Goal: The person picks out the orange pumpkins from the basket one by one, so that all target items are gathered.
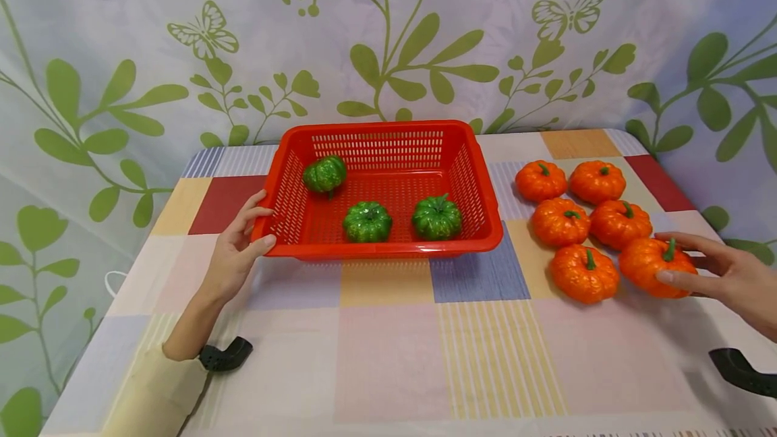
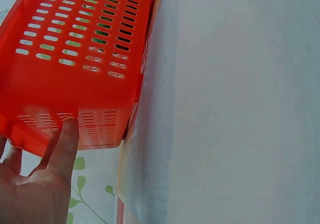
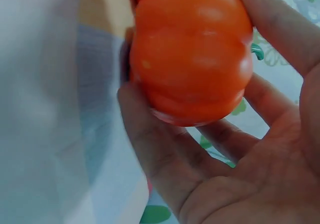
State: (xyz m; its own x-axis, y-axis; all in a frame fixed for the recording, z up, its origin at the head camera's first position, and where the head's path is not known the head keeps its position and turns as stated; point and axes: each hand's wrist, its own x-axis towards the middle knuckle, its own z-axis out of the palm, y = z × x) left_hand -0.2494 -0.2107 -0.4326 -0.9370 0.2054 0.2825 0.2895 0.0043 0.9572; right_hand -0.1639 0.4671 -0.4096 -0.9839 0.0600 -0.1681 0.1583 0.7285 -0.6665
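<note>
A red plastic basket (image 1: 388,248) with slotted walls stands on the table with three small green pumpkins (image 1: 367,222) inside. My left hand (image 1: 238,248) holds the basket by its front left corner, thumb at the rim; in the left wrist view its fingertips touch the slotted wall (image 2: 75,94). At the right, my right hand (image 1: 722,272) grips an orange pumpkin (image 1: 649,265) with a green stem, thumb on the near side and fingers round the far side. The right wrist view shows this orange pumpkin (image 3: 192,54) between thumb and fingers.
Several other orange pumpkins (image 1: 584,274) sit in a cluster right of the basket, just left of the held one. A patchwork-patterned cloth (image 1: 388,363) covers the table. Behind it hangs a curtain (image 1: 425,39) with leaves and butterflies. Dark curved pieces (image 1: 226,355) show by both wrists.
</note>
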